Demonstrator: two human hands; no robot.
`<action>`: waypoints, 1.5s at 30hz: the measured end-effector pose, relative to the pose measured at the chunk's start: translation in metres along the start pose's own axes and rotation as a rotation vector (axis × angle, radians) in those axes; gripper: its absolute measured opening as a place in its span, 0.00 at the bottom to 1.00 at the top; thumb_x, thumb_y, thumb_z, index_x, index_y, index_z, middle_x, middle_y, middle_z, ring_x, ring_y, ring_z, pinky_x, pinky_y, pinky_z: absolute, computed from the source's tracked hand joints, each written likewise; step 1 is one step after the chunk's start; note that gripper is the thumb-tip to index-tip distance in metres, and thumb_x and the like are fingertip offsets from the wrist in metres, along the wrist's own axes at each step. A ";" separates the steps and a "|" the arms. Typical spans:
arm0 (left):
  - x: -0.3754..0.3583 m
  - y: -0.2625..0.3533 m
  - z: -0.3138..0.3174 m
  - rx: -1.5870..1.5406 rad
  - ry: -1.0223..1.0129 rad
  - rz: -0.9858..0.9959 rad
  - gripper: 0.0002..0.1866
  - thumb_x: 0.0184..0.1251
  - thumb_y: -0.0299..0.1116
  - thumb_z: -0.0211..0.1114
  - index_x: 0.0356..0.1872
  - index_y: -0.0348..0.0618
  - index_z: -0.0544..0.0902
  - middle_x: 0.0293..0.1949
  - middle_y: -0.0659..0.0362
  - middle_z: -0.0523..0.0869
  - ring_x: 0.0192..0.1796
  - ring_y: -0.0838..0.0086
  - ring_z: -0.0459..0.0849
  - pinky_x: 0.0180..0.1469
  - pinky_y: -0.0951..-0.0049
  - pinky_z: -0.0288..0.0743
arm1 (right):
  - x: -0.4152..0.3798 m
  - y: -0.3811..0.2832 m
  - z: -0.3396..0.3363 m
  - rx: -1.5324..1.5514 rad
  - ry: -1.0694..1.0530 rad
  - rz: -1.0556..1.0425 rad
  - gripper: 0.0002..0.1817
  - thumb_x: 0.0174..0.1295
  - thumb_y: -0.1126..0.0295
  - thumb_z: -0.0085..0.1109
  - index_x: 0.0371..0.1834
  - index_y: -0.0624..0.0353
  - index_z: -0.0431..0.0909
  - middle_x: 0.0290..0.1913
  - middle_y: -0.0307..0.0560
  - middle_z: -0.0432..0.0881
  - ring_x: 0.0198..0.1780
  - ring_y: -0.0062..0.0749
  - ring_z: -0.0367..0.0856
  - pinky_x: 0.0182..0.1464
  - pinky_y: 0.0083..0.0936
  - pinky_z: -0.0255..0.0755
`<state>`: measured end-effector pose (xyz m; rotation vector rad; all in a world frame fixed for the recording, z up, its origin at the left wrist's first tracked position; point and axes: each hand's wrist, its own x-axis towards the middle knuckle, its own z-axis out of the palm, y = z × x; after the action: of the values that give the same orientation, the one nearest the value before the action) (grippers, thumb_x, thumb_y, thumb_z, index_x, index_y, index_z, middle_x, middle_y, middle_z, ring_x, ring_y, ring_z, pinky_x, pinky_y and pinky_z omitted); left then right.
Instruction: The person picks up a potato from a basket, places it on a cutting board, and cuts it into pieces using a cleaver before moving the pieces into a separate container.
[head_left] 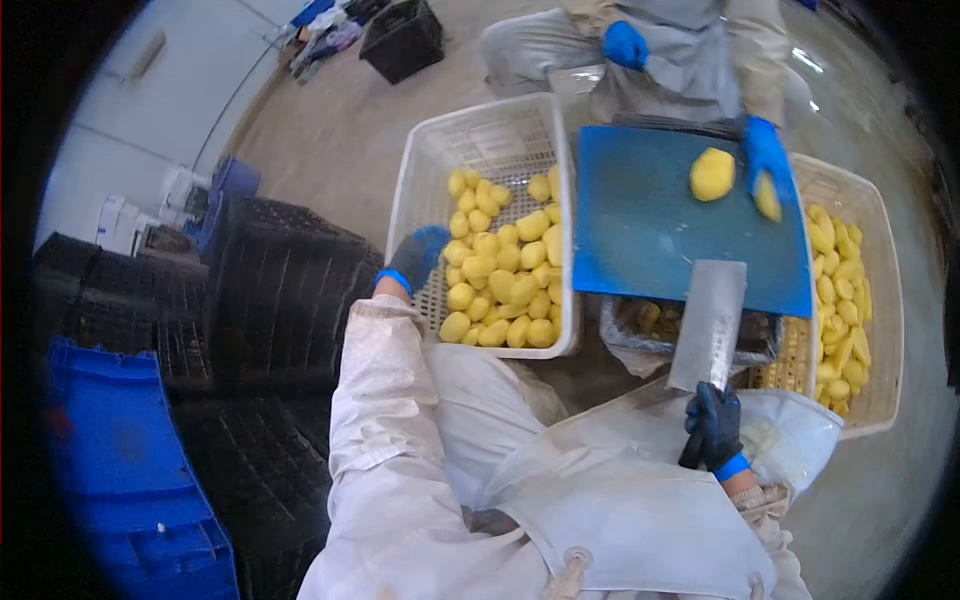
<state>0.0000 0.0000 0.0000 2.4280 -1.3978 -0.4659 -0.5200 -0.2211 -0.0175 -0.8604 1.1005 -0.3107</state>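
My left hand (pixel 418 258), in a dark blue glove, reaches over the left rim of a white plastic crate (pixel 568 250). Its fingers look apart and I see nothing in them, though they are slightly blurred. Peeled yellow potatoes (pixel 505 265) fill much of that crate, to the right of the hand. My right hand (pixel 716 425), gloved as well, is closed round the dark handle of a cleaver (pixel 710 325). The broad metal blade points away from me, its far end over the near edge of a blue cutting board (pixel 640 230). One large potato (pixel 712 175) lies on the board.
Across the board sits a co-worker, whose blue-gloved hand (pixel 766 155) is at a potato piece (pixel 768 197). A second crate (pixel 885 300) of potatoes stands right. Beneath the board is a lined container (pixel 630 345). Black crates (pixel 280 290) and a blue crate (pixel 130 450) stand left.
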 end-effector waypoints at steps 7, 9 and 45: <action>-0.020 -0.073 0.077 0.479 -0.480 0.027 0.14 0.55 0.35 0.56 0.42 0.42 0.79 0.43 0.48 0.81 0.47 0.55 0.79 0.49 0.61 0.72 | -0.015 -0.003 0.039 -0.085 0.128 0.015 0.08 0.61 0.66 0.53 0.40 0.55 0.68 0.20 0.38 0.70 0.16 0.21 0.67 0.16 0.17 0.64; -0.009 -0.076 0.103 0.519 -0.699 0.020 0.16 0.55 0.38 0.57 0.43 0.42 0.79 0.44 0.48 0.81 0.47 0.55 0.79 0.49 0.62 0.72 | -0.019 -0.004 0.046 -0.095 0.154 0.037 0.08 0.62 0.65 0.52 0.40 0.54 0.68 0.20 0.38 0.70 0.16 0.21 0.68 0.16 0.16 0.64; 0.110 0.221 0.211 0.022 0.276 0.223 0.31 0.60 0.46 0.55 0.62 0.40 0.63 0.61 0.38 0.63 0.62 0.46 0.64 0.60 0.52 0.60 | -0.055 -0.027 0.046 -0.249 0.049 -0.279 0.07 0.61 0.72 0.52 0.41 0.58 0.69 0.23 0.39 0.72 0.20 0.18 0.69 0.18 0.16 0.66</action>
<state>-0.2074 -0.2223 -0.1141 2.2135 -1.5298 -0.0598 -0.5001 -0.1843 0.0464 -1.2383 1.0790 -0.4339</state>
